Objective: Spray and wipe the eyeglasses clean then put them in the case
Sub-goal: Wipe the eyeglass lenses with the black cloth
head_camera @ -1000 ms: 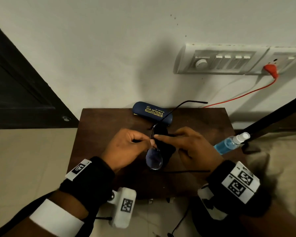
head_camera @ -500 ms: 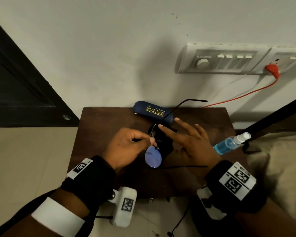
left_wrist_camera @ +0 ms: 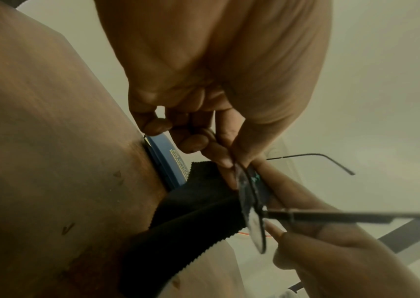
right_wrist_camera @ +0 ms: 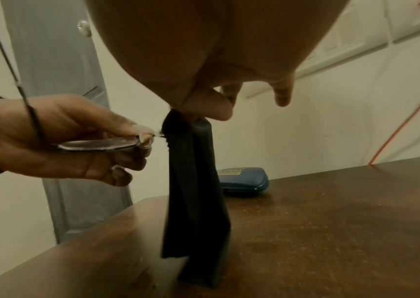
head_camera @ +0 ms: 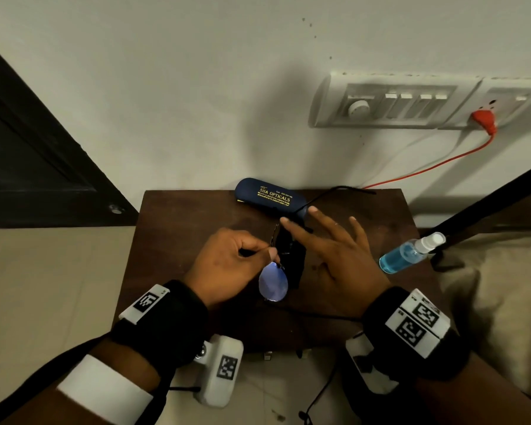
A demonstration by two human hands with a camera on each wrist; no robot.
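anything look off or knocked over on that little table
The spray bottle lies on its side at the table's right edge, nozzle poking past it, so it might roll off. No spill is visible. The case is closed at the back; the eyeglasses are pinched in the left hand.

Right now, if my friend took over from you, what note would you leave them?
Left hand pinches the eyeglasses at the bridge, above the table.
Right hand pinches the black cloth with thumb and forefinger, other fingers spread; the cloth hangs beside the lenses.
Case lies shut at the table's back edge. Spray bottle lies on its side at the right.
Done: cannot tell whether it was sprayed; wiping seems underway.
Left: finish wiping, open the case, put glasses in.
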